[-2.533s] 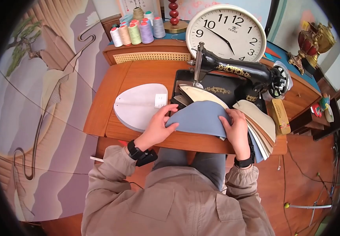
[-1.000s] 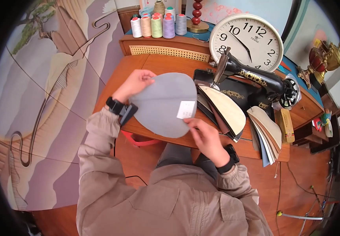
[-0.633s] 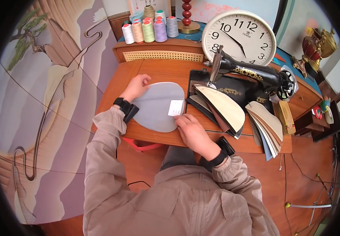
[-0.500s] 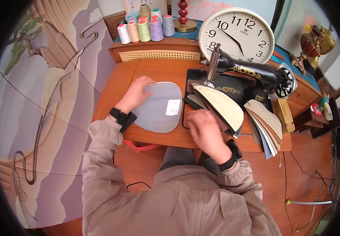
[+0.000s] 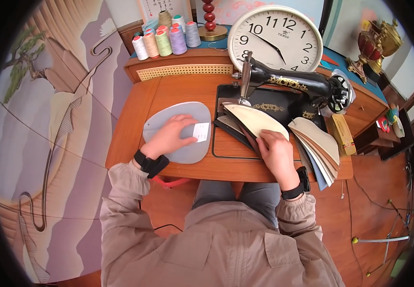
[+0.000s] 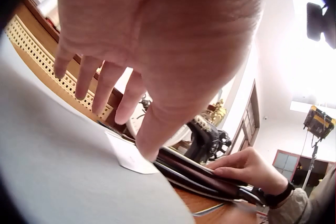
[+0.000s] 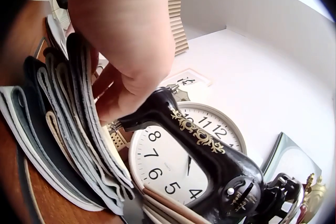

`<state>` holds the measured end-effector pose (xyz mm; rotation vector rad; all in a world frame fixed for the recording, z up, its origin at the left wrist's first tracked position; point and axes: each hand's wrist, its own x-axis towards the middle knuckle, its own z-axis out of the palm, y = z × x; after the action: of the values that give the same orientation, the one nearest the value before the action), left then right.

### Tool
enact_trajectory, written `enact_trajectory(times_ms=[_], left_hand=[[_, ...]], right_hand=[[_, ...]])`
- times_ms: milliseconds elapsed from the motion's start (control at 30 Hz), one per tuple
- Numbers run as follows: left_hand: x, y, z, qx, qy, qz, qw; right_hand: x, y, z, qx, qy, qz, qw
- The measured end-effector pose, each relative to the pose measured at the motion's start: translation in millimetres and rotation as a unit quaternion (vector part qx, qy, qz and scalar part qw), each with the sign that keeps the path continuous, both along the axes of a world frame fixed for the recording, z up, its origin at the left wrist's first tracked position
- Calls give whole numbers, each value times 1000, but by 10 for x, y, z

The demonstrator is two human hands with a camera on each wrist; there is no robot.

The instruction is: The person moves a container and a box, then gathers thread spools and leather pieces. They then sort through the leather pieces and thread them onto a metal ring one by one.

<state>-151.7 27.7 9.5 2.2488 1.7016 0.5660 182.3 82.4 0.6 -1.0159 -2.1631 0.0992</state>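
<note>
In the head view a flat grey-blue oval piece (image 5: 183, 150) with a white label (image 5: 200, 132) lies on the left of the table. My left hand (image 5: 171, 136) is over it, fingers extended and thumb by the label; the left wrist view shows the palm above the sheet. On the right, a stack of folded half-oval pieces leans by the sewing machine, a cream folded piece (image 5: 252, 117) on top. My right hand (image 5: 279, 155) pinches the cream folded piece near its right end. The right wrist view shows the several soft layers (image 7: 79, 113) below it.
A black sewing machine (image 5: 288, 81) stands behind the stack, before a round wall clock (image 5: 276, 38). A fan of folded pieces (image 5: 317, 143) and a yellow box (image 5: 343, 134) are to the right. Thread spools (image 5: 164, 43) stand back left on a shelf.
The blue folded piece, earlier in both hands, has been opened out and laid flat at the left. My right hand has since moved from it to the cream piece; my left has come toward the label.
</note>
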Motion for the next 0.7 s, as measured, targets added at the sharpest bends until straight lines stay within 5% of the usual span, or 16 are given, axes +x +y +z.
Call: enact_trajectory(times_ms=[133, 233, 300, 400, 533, 600, 700], left_hand=[[338, 0, 157, 38, -113, 5, 993], [486, 36, 184, -55, -267, 56, 960], [584, 41, 167, -162, -467, 101, 863], [699, 41, 134, -233, -521, 85, 816], [789, 69, -91, -169, -442, 36, 880], [812, 55, -131, -170, -427, 48, 887], [848, 37, -92, -178, -402, 59, 896]], right_hand=[[48, 31, 24, -48, -38, 0, 998], [59, -60, 128, 8, 56, 26, 998], [112, -170, 231, 38, 94, 97, 990], [209, -298, 209, -9, 32, 132, 991], [341, -186, 92, -35, 58, 93, 993], [378, -149, 62, -53, 53, -14, 997], [473, -74, 37, -119, 41, -1, 992]])
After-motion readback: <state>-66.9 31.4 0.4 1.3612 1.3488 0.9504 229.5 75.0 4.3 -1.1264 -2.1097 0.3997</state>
